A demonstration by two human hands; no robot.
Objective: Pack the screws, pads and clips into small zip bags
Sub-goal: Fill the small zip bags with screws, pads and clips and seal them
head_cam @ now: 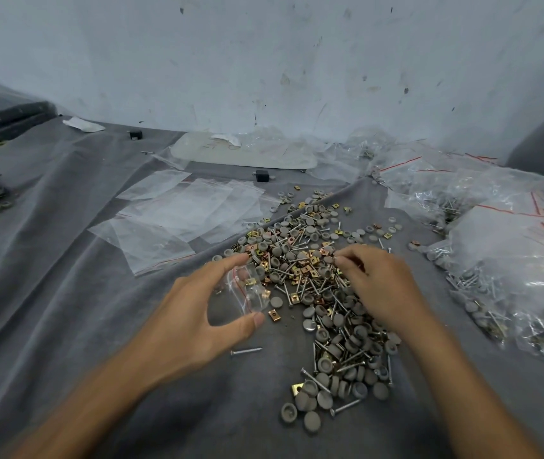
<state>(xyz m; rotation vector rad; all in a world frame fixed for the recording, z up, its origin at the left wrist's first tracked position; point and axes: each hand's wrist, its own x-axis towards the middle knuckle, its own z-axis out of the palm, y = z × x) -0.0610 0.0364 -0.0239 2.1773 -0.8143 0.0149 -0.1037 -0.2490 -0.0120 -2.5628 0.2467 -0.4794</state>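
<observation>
Holding limp, slick zip bag (251,289) at left edge of parts pile (300,270), left hand (194,316) fingers curled round it, best gripped by stiffer zip rim; right hand (380,286) fingertips pinched in pile, catch unclear.

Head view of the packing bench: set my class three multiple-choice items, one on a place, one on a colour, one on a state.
1. Where do the empty zip bags lie from the pile of loose parts?
A. left of it
B. nearer the person than it
C. beneath it

2. The round pads are:
A. blue
B. grey
C. white

3. The left hand:
A. is flat, holding nothing
B. holds a small zip bag
C. grips a hammer

Answers: 1 A, the flat clear bags are spread to the left of the pile; 2 B, the pads all look grey; 3 B, thumb and fingers curl round the clear bag.
</observation>
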